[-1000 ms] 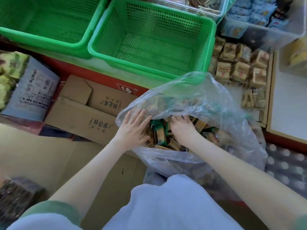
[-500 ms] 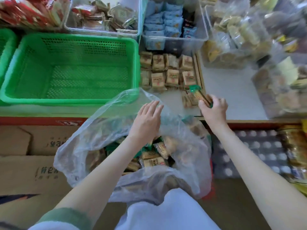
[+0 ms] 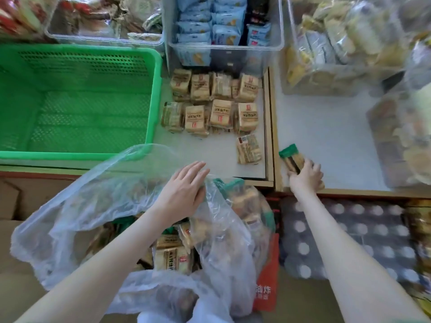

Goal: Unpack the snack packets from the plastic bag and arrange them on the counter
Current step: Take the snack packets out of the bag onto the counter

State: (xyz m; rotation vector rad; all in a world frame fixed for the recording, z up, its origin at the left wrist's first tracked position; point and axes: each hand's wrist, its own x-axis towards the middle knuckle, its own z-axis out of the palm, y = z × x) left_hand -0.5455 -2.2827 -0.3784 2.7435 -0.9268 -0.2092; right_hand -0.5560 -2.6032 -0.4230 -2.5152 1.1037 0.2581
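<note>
A clear plastic bag (image 3: pixel 98 206) full of tan and green snack packets (image 3: pixel 172 255) stands in front of me below the counter. My left hand (image 3: pixel 184 190) lies flat with straight fingers on the bag's upper rim. My right hand (image 3: pixel 305 177) grips a green-ended snack packet (image 3: pixel 291 157) low over the right section of the white counter (image 3: pixel 326 141), near its front edge. Several tan packets (image 3: pixel 217 103) lie in rows on the counter's left section, one more (image 3: pixel 248 149) apart in front of them.
An empty green basket (image 3: pixel 77 106) sits on the counter at left. Clear bins of blue packets (image 3: pixel 224 26) and other snacks stand behind, bagged goods (image 3: pixel 345 43) at right. A wooden divider (image 3: pixel 270 127) splits the counter. Cardboard boxes (image 3: pixel 11 206) and a wrapped pack of bottles (image 3: pixel 349 238) sit below.
My right hand left the bag with a green-ended packet and carried it rightward over the divider to the counter's right section. My left hand rose from the packets onto the bag's rim.
</note>
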